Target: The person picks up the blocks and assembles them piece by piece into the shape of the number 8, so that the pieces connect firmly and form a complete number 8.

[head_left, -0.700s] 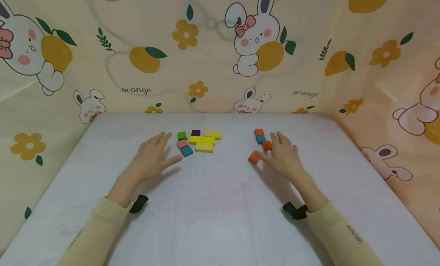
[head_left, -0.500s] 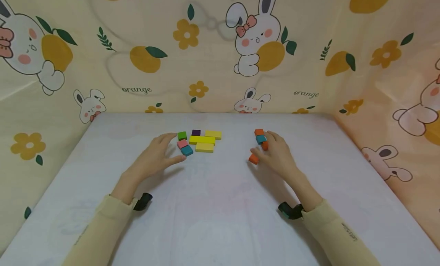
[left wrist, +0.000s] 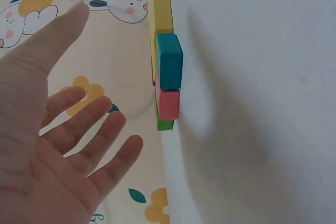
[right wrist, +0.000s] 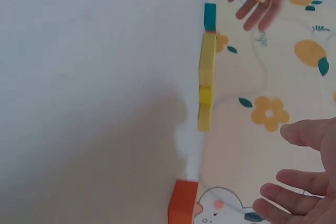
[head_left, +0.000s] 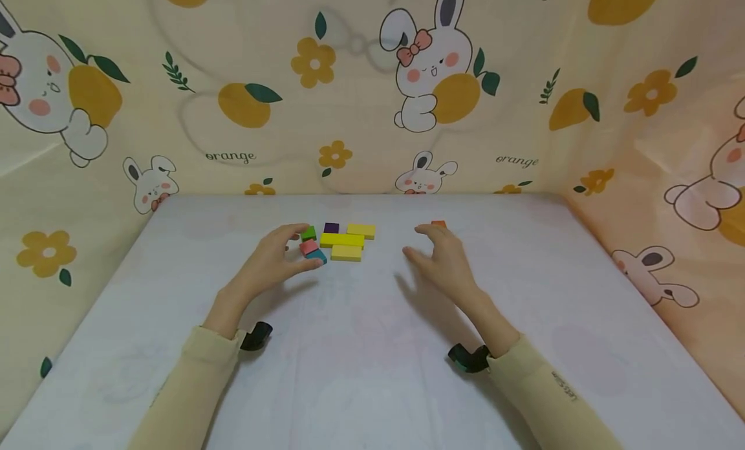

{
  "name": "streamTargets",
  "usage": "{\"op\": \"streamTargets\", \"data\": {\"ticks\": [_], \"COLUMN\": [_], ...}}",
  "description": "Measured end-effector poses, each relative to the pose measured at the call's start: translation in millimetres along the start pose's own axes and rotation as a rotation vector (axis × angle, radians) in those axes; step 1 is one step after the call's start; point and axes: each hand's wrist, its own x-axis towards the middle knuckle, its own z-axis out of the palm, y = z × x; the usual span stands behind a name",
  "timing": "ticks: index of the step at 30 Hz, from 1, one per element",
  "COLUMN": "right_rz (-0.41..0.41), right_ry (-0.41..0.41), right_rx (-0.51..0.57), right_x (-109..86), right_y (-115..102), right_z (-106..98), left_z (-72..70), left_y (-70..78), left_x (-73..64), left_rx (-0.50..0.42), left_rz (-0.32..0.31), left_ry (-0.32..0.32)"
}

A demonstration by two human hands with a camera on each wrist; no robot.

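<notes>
My left hand (head_left: 269, 259) hovers at the left side of a block cluster, thumb and fingers spread apart with nothing between them. Closest to it are a green block (head_left: 311, 233), a pink block (head_left: 308, 247) and a teal block (left wrist: 170, 62), partly overlapped by the hand in the head view. My right hand (head_left: 445, 259) is held over the right-hand blocks, fingers loosely bent and holding nothing. It hides most of them; an orange block (head_left: 439, 223) peeks out behind it, and an orange block (right wrist: 182, 203) shows low in the right wrist view.
Beside the left trio lie a purple block (head_left: 331, 228), a bright yellow bar (head_left: 342, 240) and two pale yellow blocks, one behind (head_left: 362, 231) and one in front (head_left: 346, 253). A patterned curtain (head_left: 361, 101) encloses the white table (head_left: 349, 372) at the back and sides.
Both hands have moved inward, the right one farther, leftward across its blocks so that most are now covered. The left fingertips have come over the green and teal blocks. The visible blocks stay put.
</notes>
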Motion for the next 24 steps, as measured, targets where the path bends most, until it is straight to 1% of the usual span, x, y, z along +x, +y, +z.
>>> {"op": "streamTargets", "data": {"ticks": [3, 9, 13, 15, 21, 24], "right_rz": [0.028, 0.125, 0.174, 0.182, 0.190, 0.200], "right_ry": [0.004, -0.052, -0.089, -0.098, -0.120, -0.128], "right_rx": [0.038, 0.157, 0.204, 0.218, 0.219, 0.215], "right_x": [1.5, 9.2, 14.1, 15.8, 21.1, 25.0], "right_y": [-5.0, -14.3, -18.9, -20.3, -22.9, -23.9], "right_z": [5.4, 20.2, 32.0, 37.4, 47.7, 50.1], "left_z": [2.4, 5.5, 8.1, 9.5, 10.3, 10.9], "left_y": [-3.1, -8.8, -13.5, -15.1, -14.6, -13.7], "left_x": [0.6, -0.2, 0.2, 0.3, 1.0, 1.3], "left_rx": [-0.060, -0.174, -0.202, -0.206, -0.200, -0.194], "left_rz": [0.001, -0.018, -0.028, -0.036, -0.071, -0.101], "left_ry": [0.011, 0.024, 0.009, 0.005, 0.011, 0.005]}}
